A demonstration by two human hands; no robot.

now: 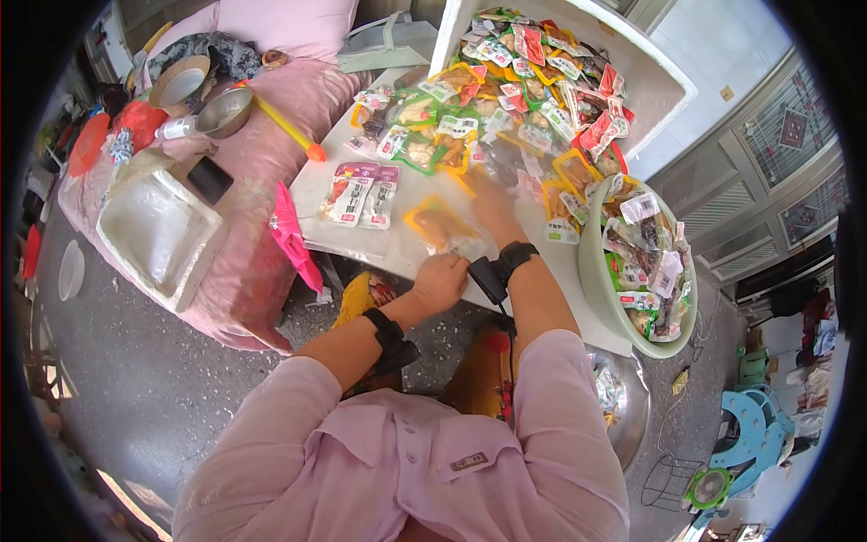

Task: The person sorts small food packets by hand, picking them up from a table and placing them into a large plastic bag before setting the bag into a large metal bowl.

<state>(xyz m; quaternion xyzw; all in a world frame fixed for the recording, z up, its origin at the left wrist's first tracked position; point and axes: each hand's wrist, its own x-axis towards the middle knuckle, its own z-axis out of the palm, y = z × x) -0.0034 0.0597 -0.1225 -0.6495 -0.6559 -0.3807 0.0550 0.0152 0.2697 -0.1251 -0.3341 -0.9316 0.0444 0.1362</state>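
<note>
My left hand (441,283) is at the front edge of the white table (352,246), its fingers curled together. Just beyond it is a yellow-edged clear food packet (440,223), blurred, with brownish contents. Whether the fingers pinch the packet's near end I cannot make out. My right hand (492,206) reaches forward over the table beside the pile of sealed snack packets (506,122). Motion smears its fingers, so what they touch is hidden. Two purple-and-white packets (359,195) lie side by side to the left.
A tipped white foam box (664,90) spills packets from the back. On the right stands a pale green basin (591,285) of packets, with a metal bowl (637,397) below. A pink-covered bed (248,235) at left bears another foam box (153,230) and a phone (209,180).
</note>
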